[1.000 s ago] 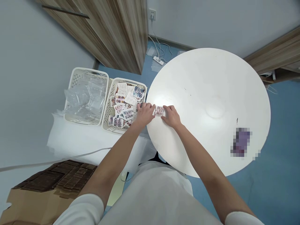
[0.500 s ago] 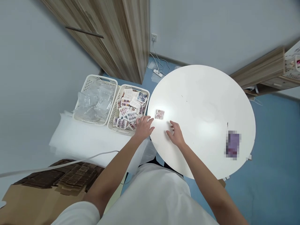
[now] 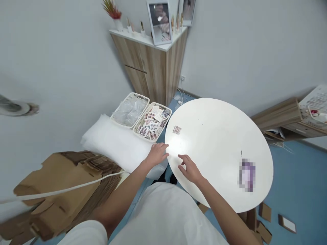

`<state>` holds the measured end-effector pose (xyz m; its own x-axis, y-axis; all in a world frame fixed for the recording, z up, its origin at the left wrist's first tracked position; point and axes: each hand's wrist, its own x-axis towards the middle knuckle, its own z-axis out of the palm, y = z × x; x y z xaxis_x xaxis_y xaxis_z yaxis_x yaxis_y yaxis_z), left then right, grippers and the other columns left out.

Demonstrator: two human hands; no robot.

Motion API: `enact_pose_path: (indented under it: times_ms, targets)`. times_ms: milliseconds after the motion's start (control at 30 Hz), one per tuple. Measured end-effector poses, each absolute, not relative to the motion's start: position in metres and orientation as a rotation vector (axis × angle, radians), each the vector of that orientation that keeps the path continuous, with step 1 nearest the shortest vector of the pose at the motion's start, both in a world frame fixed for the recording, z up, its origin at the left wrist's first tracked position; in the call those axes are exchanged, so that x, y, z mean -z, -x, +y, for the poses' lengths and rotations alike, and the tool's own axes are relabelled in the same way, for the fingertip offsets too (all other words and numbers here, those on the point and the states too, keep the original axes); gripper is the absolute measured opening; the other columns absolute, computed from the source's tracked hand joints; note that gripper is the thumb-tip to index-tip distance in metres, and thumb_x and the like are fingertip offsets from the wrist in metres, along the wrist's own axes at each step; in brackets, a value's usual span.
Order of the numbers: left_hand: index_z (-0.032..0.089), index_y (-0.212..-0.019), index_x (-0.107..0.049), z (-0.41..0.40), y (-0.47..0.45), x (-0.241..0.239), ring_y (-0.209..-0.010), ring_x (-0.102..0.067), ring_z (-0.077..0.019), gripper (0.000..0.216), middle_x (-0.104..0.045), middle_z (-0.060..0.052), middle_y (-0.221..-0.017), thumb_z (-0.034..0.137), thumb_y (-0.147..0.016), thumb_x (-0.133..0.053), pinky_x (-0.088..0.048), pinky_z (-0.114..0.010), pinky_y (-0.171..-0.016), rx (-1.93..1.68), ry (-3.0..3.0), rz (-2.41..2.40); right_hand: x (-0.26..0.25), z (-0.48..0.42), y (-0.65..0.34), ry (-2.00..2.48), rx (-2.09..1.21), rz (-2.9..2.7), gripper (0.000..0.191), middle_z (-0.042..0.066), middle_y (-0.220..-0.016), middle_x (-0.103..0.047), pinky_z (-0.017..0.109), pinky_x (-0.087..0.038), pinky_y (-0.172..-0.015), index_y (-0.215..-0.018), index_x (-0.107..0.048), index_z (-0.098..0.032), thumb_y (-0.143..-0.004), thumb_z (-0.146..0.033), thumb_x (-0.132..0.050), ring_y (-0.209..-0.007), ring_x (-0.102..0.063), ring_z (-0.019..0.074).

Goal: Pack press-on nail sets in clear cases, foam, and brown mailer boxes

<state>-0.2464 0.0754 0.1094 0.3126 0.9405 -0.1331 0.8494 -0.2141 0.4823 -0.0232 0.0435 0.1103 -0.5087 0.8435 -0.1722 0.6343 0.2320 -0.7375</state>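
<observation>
A small set of press-on nails (image 3: 176, 130) lies on the left part of the round white table (image 3: 217, 136). My left hand (image 3: 157, 154) hovers at the table's left edge, fingers stretched out and nothing in it. Over the near left part of the tabletop is my right hand (image 3: 189, 168), empty, with thumb and fingers apart. Both hands are nearer to my body than the nail set and do not touch it. Left of the table, a white basket (image 3: 135, 131) is heaped with several similar nail sets (image 3: 153, 126).
Another white basket (image 3: 146, 98) holds clear plastic packaging (image 3: 130, 110). White foam sheeting (image 3: 107, 139) and flattened cardboard (image 3: 66, 180) lie at the left. A blurred purple object (image 3: 247, 175) rests on the table's right side. A wooden cabinet (image 3: 155, 71) stands behind the baskets.
The view has tilted upward, so the cabinet top with its picture frames now shows. Both hands have drawn back toward my body, away from the nail set, which stays on the table.
</observation>
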Motion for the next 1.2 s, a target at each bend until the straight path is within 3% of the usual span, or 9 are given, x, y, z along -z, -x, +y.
enact_pose_path:
  times_ms: [200, 533, 700, 833, 967, 1200]
  targets:
    - [0.022, -0.116, -0.049, 0.017, 0.247, -0.137, -0.102, -0.052, -0.0254, 0.038, -0.057, -0.009, -0.108, 0.034, -0.079, -0.049, -0.036, -0.037, -0.082, -0.259, -2.034, 1.749, -0.120, 0.027, 0.016, 1.196, -1.167, -2.297, 0.042, 0.007, -0.111, -0.050, 0.035, -0.050, -0.071, -0.123, -0.038, -0.027, -0.082, -0.024, -0.043, -0.078, -0.058, 0.0143]
    - [0.022, -0.116, -0.051, -0.026, 0.295, -0.137, -0.108, -0.049, -0.0274, 0.042, -0.056, -0.010, -0.115, 0.037, -0.077, -0.050, -0.034, -0.040, -0.088, -0.266, -1.715, 2.068, -0.115, 0.058, 0.086, 0.922, -1.141, -2.493, 0.034, 0.006, -0.105, -0.054, 0.034, -0.047, -0.075, -0.113, -0.049, -0.024, -0.079, -0.024, -0.048, -0.076, -0.059, 0.0140]
    - [0.019, -0.116, -0.051, -0.001, 0.341, -0.135, -0.105, -0.053, -0.0268, 0.046, -0.054, -0.011, -0.117, 0.040, -0.074, -0.052, -0.038, -0.038, -0.086, -0.404, -1.557, 2.117, -0.118, 0.091, 0.138, 0.878, -1.056, -2.627, 0.031, 0.007, -0.103, -0.058, 0.032, -0.046, -0.075, -0.110, -0.052, -0.022, -0.079, -0.024, -0.049, -0.082, -0.058, 0.0161]
    - [0.015, -0.121, -0.046, 0.032, 0.392, -0.127, -0.099, -0.057, -0.0254, 0.061, -0.052, -0.015, -0.121, 0.042, -0.068, -0.059, -0.041, -0.032, -0.083, -0.562, -1.390, 2.016, -0.112, 0.126, 0.189, 0.958, -0.900, -2.663, 0.032, 0.009, -0.107, -0.056, 0.036, -0.040, -0.087, -0.108, -0.054, -0.019, -0.076, -0.022, -0.052, -0.100, -0.052, 0.0211]
    - [0.014, -0.123, -0.044, 0.074, 0.438, -0.115, -0.108, -0.052, -0.0267, 0.069, -0.048, -0.016, -0.126, 0.047, -0.065, -0.062, -0.039, -0.031, -0.087, -0.752, -1.133, 1.921, -0.105, 0.159, 0.238, 1.080, -0.902, -2.632, 0.037, 0.011, -0.111, -0.055, 0.035, -0.039, -0.091, -0.111, -0.053, -0.016, -0.075, -0.023, -0.052, -0.104, -0.051, 0.0211]
    - [0.016, -0.124, -0.043, 0.142, 0.464, -0.097, -0.120, -0.043, -0.0230, 0.066, -0.043, -0.014, -0.132, 0.062, -0.078, -0.035, -0.036, -0.036, -0.093, -1.159, -0.543, 1.634, -0.093, 0.204, 0.290, 1.301, -1.161, -2.348, 0.044, 0.011, -0.109, -0.058, 0.036, -0.046, -0.082, -0.116, -0.049, -0.017, -0.073, -0.024, -0.055, -0.096, -0.057, 0.0212]
